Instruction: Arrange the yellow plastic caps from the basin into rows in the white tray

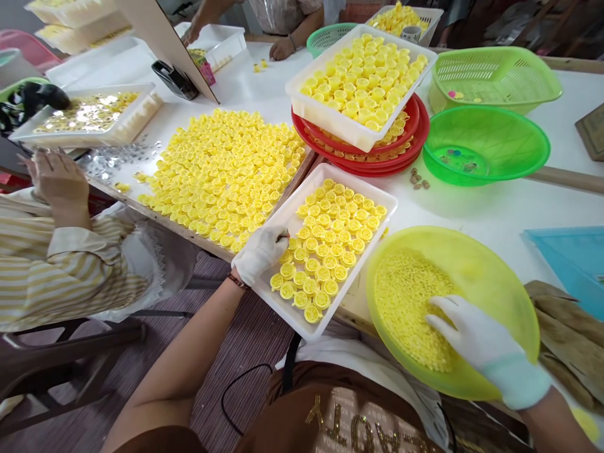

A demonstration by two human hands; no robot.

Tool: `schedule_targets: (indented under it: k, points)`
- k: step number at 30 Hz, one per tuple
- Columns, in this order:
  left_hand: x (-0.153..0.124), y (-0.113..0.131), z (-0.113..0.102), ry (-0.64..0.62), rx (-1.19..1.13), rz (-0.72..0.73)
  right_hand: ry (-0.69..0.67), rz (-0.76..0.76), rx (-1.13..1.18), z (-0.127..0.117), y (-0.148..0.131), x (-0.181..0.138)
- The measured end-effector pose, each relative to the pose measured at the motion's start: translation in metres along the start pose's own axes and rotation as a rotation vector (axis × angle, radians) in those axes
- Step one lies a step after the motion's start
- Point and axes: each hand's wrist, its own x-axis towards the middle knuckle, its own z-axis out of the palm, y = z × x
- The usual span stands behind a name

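Note:
My left hand (262, 253), in a white glove, is over the left rim of a white tray (363, 289). Its fingers are closed, with the bare fingertips beside the yellow round parts (322, 273); what they pinch, if anything, I cannot make out. These small cup-like parts stand in rows in the tray. On the right, my gloved right hand (476, 336) reaches into a yellow basin (500, 283), fingers apart, tips at a heap of small yellow pieces (410, 308).
A large spread of yellow parts (226, 176) covers the table at left. Behind stand a full white tray (325, 116) on red trays (361, 168), a green basin (500, 148) and a green basket (495, 75). A co-worker's hands (59, 179) are at far left.

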Motion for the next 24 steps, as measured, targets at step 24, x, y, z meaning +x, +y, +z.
schedule_targets:
  k: [24]
  points:
    - [0.003,-0.009,-0.002,-0.039,-0.027,0.025,0.132,0.045,0.177,-0.013,0.023,-0.004]
